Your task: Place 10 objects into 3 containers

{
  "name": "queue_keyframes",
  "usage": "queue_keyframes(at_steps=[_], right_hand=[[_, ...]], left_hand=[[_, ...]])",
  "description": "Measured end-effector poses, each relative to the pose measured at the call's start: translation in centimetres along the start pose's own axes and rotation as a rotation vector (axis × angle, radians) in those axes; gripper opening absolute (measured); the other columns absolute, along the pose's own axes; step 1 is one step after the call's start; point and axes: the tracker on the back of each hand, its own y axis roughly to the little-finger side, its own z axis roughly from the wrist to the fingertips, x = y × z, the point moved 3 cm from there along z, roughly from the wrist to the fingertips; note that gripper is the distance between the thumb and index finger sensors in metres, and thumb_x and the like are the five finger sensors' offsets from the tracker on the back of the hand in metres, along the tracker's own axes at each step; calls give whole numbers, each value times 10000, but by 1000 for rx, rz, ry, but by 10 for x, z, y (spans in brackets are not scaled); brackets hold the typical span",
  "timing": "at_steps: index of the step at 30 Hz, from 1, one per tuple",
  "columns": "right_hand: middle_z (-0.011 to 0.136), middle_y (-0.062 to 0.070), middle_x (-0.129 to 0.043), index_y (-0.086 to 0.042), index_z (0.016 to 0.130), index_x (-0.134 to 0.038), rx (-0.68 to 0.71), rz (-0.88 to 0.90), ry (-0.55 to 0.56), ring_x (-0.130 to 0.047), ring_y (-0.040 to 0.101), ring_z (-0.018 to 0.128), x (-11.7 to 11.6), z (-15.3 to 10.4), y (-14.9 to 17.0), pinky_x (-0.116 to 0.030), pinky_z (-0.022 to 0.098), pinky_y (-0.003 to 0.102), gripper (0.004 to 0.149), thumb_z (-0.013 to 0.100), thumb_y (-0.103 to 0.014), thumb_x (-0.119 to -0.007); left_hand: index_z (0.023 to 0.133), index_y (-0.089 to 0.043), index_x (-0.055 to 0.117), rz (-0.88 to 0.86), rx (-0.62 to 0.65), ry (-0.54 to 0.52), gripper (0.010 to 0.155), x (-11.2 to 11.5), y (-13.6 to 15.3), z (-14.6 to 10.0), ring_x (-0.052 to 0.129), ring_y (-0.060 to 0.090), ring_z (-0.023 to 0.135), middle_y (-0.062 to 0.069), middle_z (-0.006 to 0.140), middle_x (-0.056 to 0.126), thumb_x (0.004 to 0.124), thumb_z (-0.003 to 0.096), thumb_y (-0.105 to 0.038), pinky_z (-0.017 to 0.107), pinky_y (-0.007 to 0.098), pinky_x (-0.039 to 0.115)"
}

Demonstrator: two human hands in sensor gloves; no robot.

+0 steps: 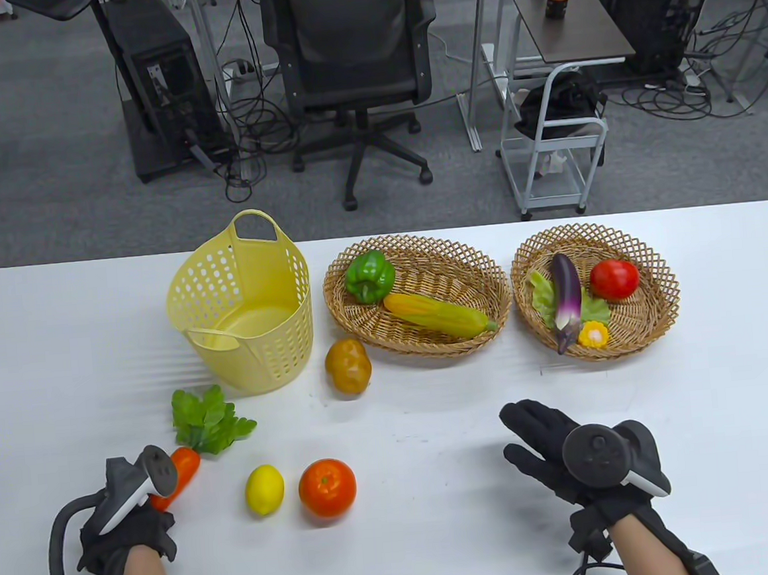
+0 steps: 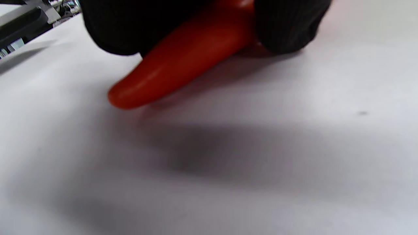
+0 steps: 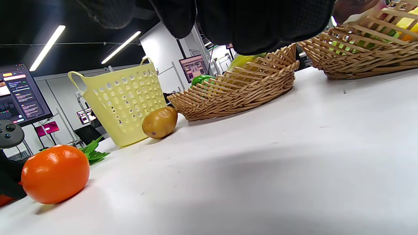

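Note:
My left hand (image 1: 133, 513) grips the orange carrot (image 1: 183, 472) near the table's front left; the carrot's tip (image 2: 130, 94) pokes out from my gloved fingers (image 2: 287, 29), low over the table. Its green leaves (image 1: 208, 421) lie toward the yellow plastic basket (image 1: 246, 311). My right hand (image 1: 542, 444) is open and empty, fingers spread above the table at front right. A lemon (image 1: 264, 489), an orange (image 1: 327, 488) and a brown potato (image 1: 348, 366) lie loose on the table. The orange (image 3: 55, 173) and potato (image 3: 160, 122) also show in the right wrist view.
The middle wicker basket (image 1: 418, 295) holds a green pepper (image 1: 370, 275) and a corn cob (image 1: 439, 315). The right wicker basket (image 1: 596, 287) holds an eggplant (image 1: 567, 296), a tomato (image 1: 614, 279), lettuce and a small corn piece (image 1: 594, 335). An office chair stands behind the table.

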Motion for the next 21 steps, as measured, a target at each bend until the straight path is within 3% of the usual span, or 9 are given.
queue_keyframes(at_steps=[5,10,12,14,15,18,21], right_hand=[[1136,195,-551,-188,1108,-504,3,-7,-4,-680,449,945,0,0,-1,-634,675,588,611,595,-505,-600],[1136,197,-552,-187,1108,-503,3,-5,-4,-681,454,943,-1,0,0,-636,674,588,612,595,-507,-598],[1138,199,-547,-215,1102,-527,0,-9,-9,-677,454,946,-1,0,0,-633,675,589,586,597,-503,-598],[1150,202,-514,-234,1089,-558,-5,-17,-11,-656,456,960,-1,0,0,-625,679,593,556,599,-492,-603],[1154,200,-505,-239,1086,-565,-6,-19,-11,-650,457,964,-2,0,-1,-622,681,594,550,599,-491,-603],[1158,203,-495,-246,1081,-575,-7,-24,-15,-642,459,969,-2,0,-1,-620,682,595,541,600,-493,-600],[1161,200,-487,-241,1084,-569,-9,-33,-21,-638,458,972,-3,0,-1,-617,684,596,546,600,-491,-601]], left_hand=[[1121,-111,475,-159,12,-33,684,-1,15,-1,814,323,937,137,1087,631,728,591,-461,652,505,776],[1123,-99,417,-452,47,-226,682,-17,36,-10,819,349,950,169,1098,576,699,606,-442,624,558,781],[1125,-196,379,-578,86,-301,669,-31,42,-16,812,407,961,163,1115,572,710,600,-448,623,618,761],[1110,-332,348,-705,159,-310,652,-43,43,-20,725,510,1010,205,1140,522,733,596,-445,607,685,732],[1101,-378,333,-744,175,-319,652,-48,43,-22,672,547,1026,220,1146,500,740,596,-441,603,657,766],[1097,-393,315,-770,231,-383,653,-74,39,-29,693,524,1021,251,1128,534,725,593,-459,609,617,784],[1105,-374,282,-677,220,-470,670,-101,35,-38,768,455,982,223,1098,600,707,596,-465,612,585,790]])
